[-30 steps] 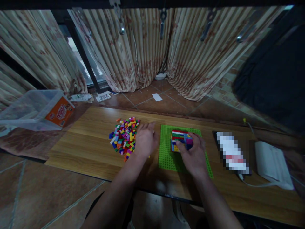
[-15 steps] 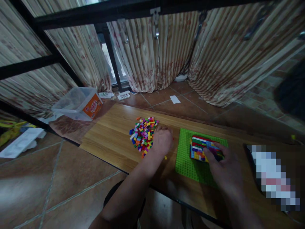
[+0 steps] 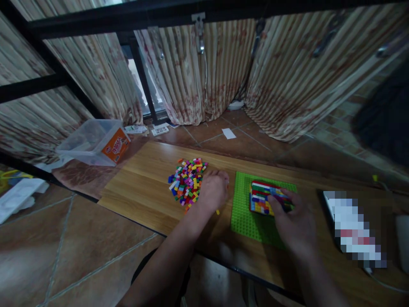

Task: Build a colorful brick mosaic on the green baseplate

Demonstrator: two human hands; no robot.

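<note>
My left hand [image 3: 213, 190] is at the right edge of a pile of small coloured toy bricks [image 3: 187, 181] on the wooden table. Its fingers are curled together, and whatever they hold is hidden. A green studded baseplate [image 3: 243, 213] lies to the right, bearing a low rectangular toy-brick build [image 3: 260, 198] in rows of many colours. Over the build's right side, my right hand [image 3: 297, 219] grips it with thumb and fingers, covering that end. One loose yellow brick [image 3: 217, 212] sits near my left wrist.
A clear plastic box [image 3: 86, 143] with an orange label stands beyond the table's left end. To the right lies a tablet-like device [image 3: 354, 230] with a blurred screen and a cable. Striped curtains [image 3: 223, 72] hang behind; papers [image 3: 228, 133] lie on the tiled floor.
The whole view has shifted a little, so things appear farther left. My left hand has moved slightly toward the baseplate; my right hand stays on the build.
</note>
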